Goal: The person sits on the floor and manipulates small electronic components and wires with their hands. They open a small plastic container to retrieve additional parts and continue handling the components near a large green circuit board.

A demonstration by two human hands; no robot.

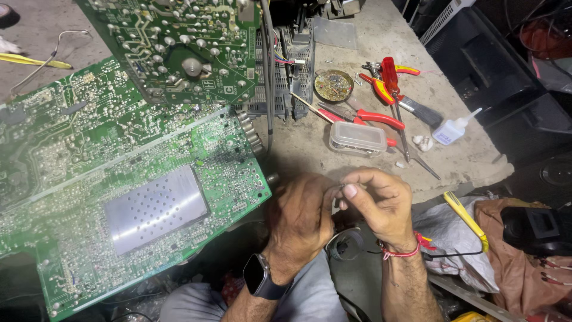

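Note:
My left hand [298, 217], with a dark smartwatch [258, 277] on its wrist, and my right hand [378, 203], with a red thread bracelet [405, 250], meet at the worktable's front edge. Together their fingertips pinch a small dark part [338, 192]; its shape is too small to tell. A large green circuit board [119, 185] with a perforated metal shield [155, 209] lies just left of my left hand, solder side up. A second green board [179, 48] leans above it.
Behind my hands lie a clear plastic box [358, 137], red-handled pliers [363, 116], a red screwdriver [393, 89], a round tin [333, 84] and a small white glue bottle [453, 130]. A yellow-handled tool [468, 217] rests on white plastic bags at the right. Dark equipment cases stand at the far right.

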